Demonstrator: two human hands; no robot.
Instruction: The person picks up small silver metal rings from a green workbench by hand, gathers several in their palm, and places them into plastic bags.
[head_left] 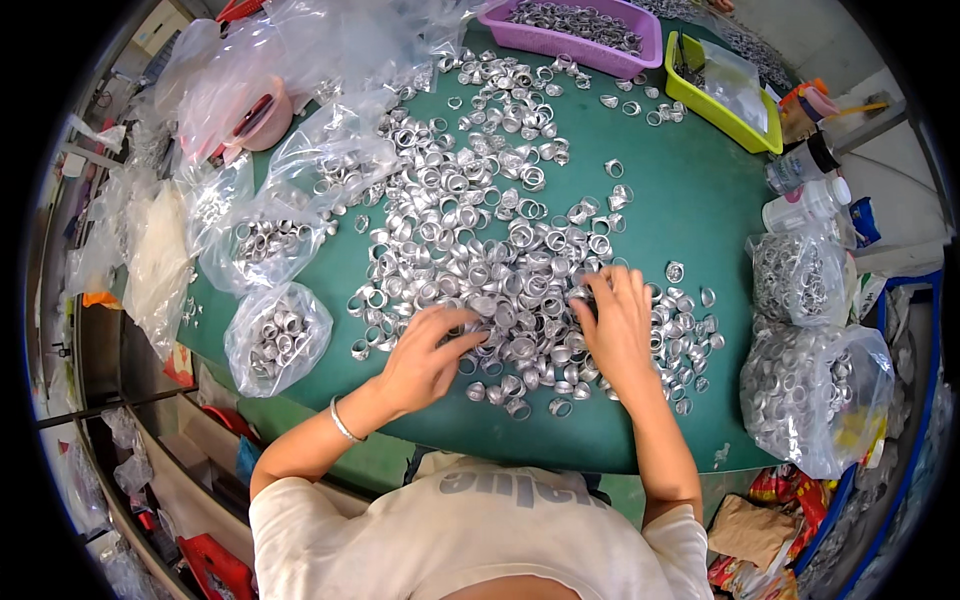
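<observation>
Ring pile (490,250) sits on table (690,220). Left of pile: two ring bags (278,340), one behind the other. Behind-left of pile: bowl (270,130). Behind pile: basket (592,58) with rings (575,24) in it. Behind-right of pile: tray (712,115). Right of pile: two more ring bags (812,390) and a bottle (798,207).

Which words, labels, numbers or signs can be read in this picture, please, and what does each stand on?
I won't copy out any wording, but this is where print shows:
Cream T-shirt: large grey lettering, upside down in this view.
White plastic bottle: label markings too small to read.
Red-and-yellow packaging: creased, partly covered print, not readable.
Metal rings: no readable marks.
</observation>
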